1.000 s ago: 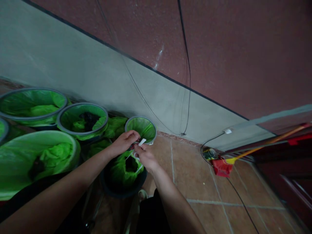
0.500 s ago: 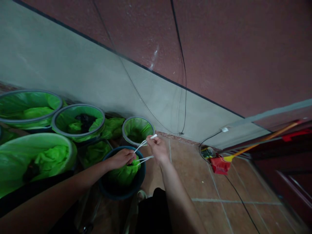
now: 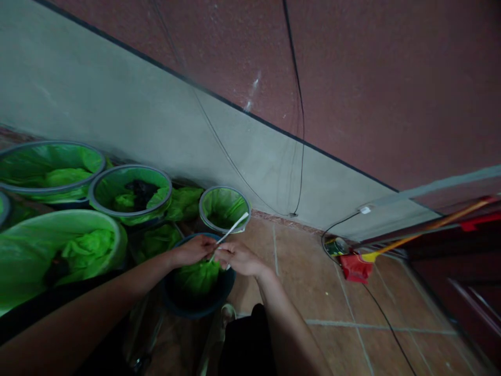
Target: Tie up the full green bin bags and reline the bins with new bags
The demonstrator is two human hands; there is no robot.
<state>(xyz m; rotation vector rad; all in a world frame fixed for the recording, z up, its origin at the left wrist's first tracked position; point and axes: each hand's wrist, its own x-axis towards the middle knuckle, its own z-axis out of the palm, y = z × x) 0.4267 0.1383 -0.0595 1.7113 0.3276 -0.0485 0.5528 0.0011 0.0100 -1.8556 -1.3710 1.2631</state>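
Observation:
Over a dark blue bin (image 3: pixel 198 312), my left hand (image 3: pixel 194 249) and my right hand (image 3: pixel 241 258) are close together, fingers pinched on a white drawstring (image 3: pixel 235 225). One end of the drawstring sticks up past the fingers toward the wall. The drawstring belongs to a green garbage bag (image 3: pixel 199 278) inside the blue bin, its top gathered beneath my hands. My fingers hide where the drawstring strands cross.
Several bins with green liners crowd the left, including a large light green bin (image 3: pixel 121 245) and a small grey-rimmed bin (image 3: pixel 248 206) by the wall. A red dustpan (image 3: pixel 355 267) and a yellow-handled broom (image 3: pixel 410 236) stand right. A black cable (image 3: pixel 385 321) crosses the tiled floor.
My right hand has moved left and down to meet my left hand. The drawstring loops, stretched between the hands before, are now drawn together at the bag's gathered top.

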